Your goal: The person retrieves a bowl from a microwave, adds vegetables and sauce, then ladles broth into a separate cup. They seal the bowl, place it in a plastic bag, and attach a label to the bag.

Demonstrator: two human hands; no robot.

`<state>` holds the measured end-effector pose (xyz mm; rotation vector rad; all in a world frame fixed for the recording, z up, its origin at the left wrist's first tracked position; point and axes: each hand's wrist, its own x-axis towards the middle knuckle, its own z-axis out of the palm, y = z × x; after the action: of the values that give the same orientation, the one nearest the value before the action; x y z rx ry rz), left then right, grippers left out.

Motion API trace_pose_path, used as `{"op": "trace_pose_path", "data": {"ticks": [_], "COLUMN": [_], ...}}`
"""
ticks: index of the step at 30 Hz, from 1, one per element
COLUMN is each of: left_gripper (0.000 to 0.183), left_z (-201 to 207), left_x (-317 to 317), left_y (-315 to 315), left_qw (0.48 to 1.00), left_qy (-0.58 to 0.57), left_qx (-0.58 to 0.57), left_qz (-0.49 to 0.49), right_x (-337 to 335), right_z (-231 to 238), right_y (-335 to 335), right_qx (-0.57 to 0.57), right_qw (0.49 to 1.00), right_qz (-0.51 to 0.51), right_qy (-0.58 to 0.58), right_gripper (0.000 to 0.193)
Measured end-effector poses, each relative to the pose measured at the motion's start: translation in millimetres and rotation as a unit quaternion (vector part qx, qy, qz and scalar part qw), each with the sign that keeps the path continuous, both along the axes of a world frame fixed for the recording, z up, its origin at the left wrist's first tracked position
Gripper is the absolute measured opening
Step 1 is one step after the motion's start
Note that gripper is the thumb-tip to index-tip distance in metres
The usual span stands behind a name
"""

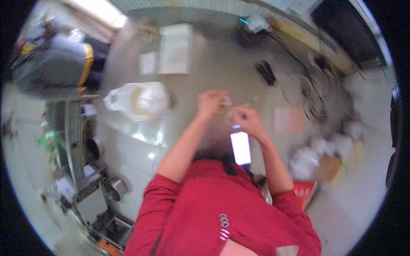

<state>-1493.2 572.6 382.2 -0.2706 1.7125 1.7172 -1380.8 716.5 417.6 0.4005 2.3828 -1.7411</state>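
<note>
Both hands meet in front of my body over the grey table, and motion smears the fingers. My left hand is closed, with a small pale thing at its fingertips, too blurred to name. A clear ring-like thing sits at the closed fingers of my right hand. Just below that hand is a phone with a glowing white screen; I cannot tell what supports it. To the left of my hands a white plastic bag rests on the table.
White sheets lie at the far left, with a dark object and cables to the right. A pinkish sheet and several bags are at right. A person is at far left, above a metal pot.
</note>
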Motion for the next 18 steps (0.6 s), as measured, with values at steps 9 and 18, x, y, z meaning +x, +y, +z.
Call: {"op": "trace_pose_path", "data": {"ticks": [9, 18], "left_gripper": [0.022, 0.049], "left_z": [-100, -71], "left_x": [17, 49], "left_y": [-19, -14], "left_qw": [0.984, 0.844], "left_qy": [0.125, 0.417], "left_qx": [-0.121, -0.283], "left_qz": [-0.026, -0.185], "right_x": [30, 3], "right_z": [-61, -116], "right_y": [53, 36], "right_qx": [-0.102, 0.086], "right_qw": [0.980, 0.938], "right_qz": [-0.137, -0.333], "right_qy": [-0.099, 0.029], "right_gripper": [0.032, 0.032]}}
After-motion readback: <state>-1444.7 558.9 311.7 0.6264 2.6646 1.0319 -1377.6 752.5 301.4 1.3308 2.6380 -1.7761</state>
